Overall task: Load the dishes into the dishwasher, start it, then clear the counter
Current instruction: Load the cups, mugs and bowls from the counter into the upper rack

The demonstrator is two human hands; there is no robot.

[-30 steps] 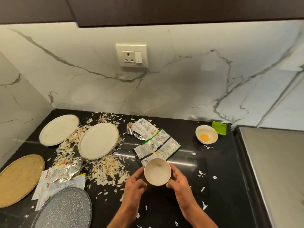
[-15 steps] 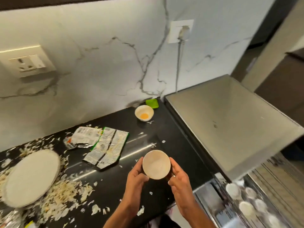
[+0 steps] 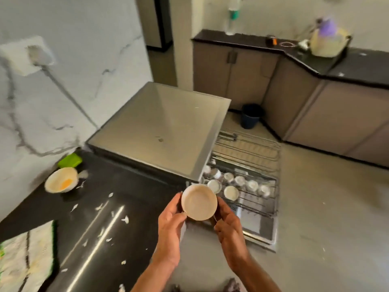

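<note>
Moved: since the earlier frames our view has swung right, off the littered counter (image 3: 109, 209) and onto the dishwasher (image 3: 164, 127); the bowl (image 3: 199, 202) we carry has come with us and now hangs past the counter's edge, above the pulled-out rack (image 3: 248, 165).
Fingers: both sets are curled narrowly round the bowl, with no slack that we can see.
Left hand (image 3: 170, 226): thumb lies on the bowl's near rim, with the fingers (image 3: 175, 200) wrapped up its left wall.
Right hand (image 3: 228, 223): cups the right wall from below and behind; most of its fingertips are hidden by the bowl.
Bowl: held mouth toward us, looks empty, touching neither rack nor counter.
Rack: several small cups (image 3: 231, 192) sit upside down in its near rows; the wire rows farther out look bare.
How we do it well: we judge that we should lower the bowl with both hands to a free gap beside the cups, tip it mouth down so water drains, and let go only once the wires bear it.
Risk: in our judgement, knocking the seated cups on the way in is the main hazard, so we come in from above.
Left behind: a second bowl (image 3: 61, 180) with yellow residue sits on the counter near the wall, just beside a green lid (image 3: 70, 160), among white scraps (image 3: 125, 219) and an opened wrapper (image 3: 27, 258).
</note>
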